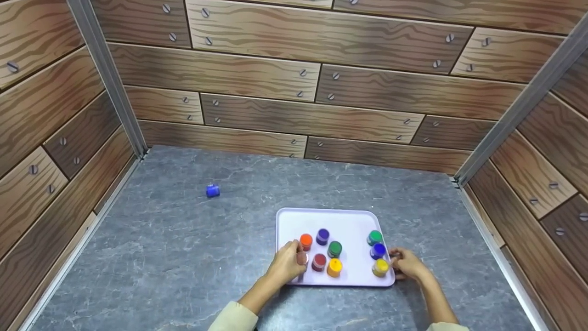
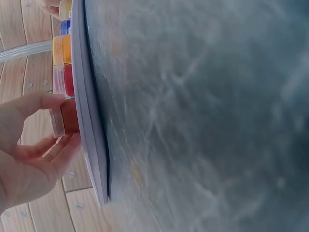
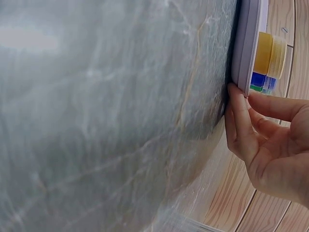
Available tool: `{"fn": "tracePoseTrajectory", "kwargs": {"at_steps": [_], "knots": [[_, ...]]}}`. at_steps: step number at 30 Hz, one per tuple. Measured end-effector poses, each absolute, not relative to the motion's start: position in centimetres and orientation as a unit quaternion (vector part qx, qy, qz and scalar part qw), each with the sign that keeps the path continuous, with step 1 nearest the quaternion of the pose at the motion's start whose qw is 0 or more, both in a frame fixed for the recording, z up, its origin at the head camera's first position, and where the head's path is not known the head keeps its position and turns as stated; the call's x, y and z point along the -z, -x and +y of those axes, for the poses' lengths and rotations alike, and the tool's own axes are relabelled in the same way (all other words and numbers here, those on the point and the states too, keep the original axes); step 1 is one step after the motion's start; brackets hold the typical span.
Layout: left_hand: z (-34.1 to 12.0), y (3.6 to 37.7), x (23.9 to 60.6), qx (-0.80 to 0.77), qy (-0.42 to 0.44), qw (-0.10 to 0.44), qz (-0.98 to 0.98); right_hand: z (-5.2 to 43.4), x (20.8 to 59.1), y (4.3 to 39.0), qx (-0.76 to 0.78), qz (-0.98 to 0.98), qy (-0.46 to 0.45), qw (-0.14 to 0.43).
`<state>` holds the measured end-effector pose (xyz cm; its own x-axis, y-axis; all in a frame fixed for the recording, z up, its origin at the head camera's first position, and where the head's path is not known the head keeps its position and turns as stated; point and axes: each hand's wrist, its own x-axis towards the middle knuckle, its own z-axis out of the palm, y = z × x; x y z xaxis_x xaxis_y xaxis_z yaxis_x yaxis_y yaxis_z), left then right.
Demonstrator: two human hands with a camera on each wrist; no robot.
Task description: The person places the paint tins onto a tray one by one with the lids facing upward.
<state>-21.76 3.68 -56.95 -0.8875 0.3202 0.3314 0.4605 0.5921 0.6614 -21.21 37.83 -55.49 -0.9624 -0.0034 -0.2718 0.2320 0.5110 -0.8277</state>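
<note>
A pale lilac tray (image 1: 353, 225) lies on the grey tabletop with small paint jars on it. My left hand (image 1: 287, 264) grips a brown paint jar (image 2: 68, 117) between thumb and fingers at the tray's left side. Beside that jar stand a dark red jar (image 1: 319, 262), an orange-yellow jar (image 1: 334, 267), an orange jar (image 1: 306, 242), a purple jar (image 1: 323, 236) and a dark green jar (image 1: 335, 249). My right hand (image 3: 275, 140) pinches the tray's right rim, thumb on the edge and fingers at its underside. Nearest to it are a yellow jar (image 1: 380, 267), a blue jar (image 1: 378, 251) and a green jar (image 1: 375, 237).
Another blue jar (image 1: 212, 191) lies on the tabletop (image 1: 183, 248), off the tray toward the back left. Wood-patterned walls (image 1: 257, 78) with metal corner posts (image 1: 110, 78) enclose the back and both sides.
</note>
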Motion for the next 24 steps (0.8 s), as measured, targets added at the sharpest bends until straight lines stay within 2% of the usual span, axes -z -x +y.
{"fn": "tracePoseTrajectory", "kwargs": {"at_steps": [7, 24], "knots": [[3.8, 21.8, 56.9, 0.386, 0.211, 0.066, -0.896, 37.8, 55.5, 21.2, 0.491, 0.859, -0.073, 0.124], [3.4, 22.1, 55.9, 0.382, 0.217, 0.051, -0.897, 37.9, 55.3, 21.2, 0.48, 0.868, -0.058, 0.114]]}}
